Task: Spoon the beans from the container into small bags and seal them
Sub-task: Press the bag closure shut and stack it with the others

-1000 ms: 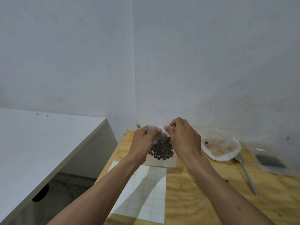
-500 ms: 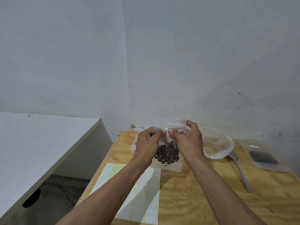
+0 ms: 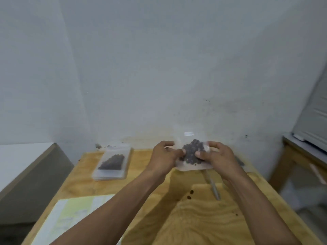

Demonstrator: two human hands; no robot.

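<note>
A small clear bag of dark beans [image 3: 192, 153] is held above the wooden table [image 3: 203, 218]. My left hand [image 3: 164, 156] pinches its left side and my right hand [image 3: 217, 156] pinches its right side, thumbs on the front. Part of the bag is hidden by my fingers. The metal spoon [image 3: 213, 185] lies on the table just below the bag, handle toward me. A second filled bag [image 3: 112, 161] lies flat at the table's back left. The bean container is not visible. The frame is blurred.
A sheet of white labels [image 3: 70, 218] lies at the front left of the table. Two loose beans [image 3: 190, 194] sit near the spoon. A white surface [image 3: 21, 160] stands to the left and a wooden stand [image 3: 297, 156] to the right.
The view has swung to the right. Both hands have carried the bag rightward over the spoon, and the bag now lies flatter between them.
</note>
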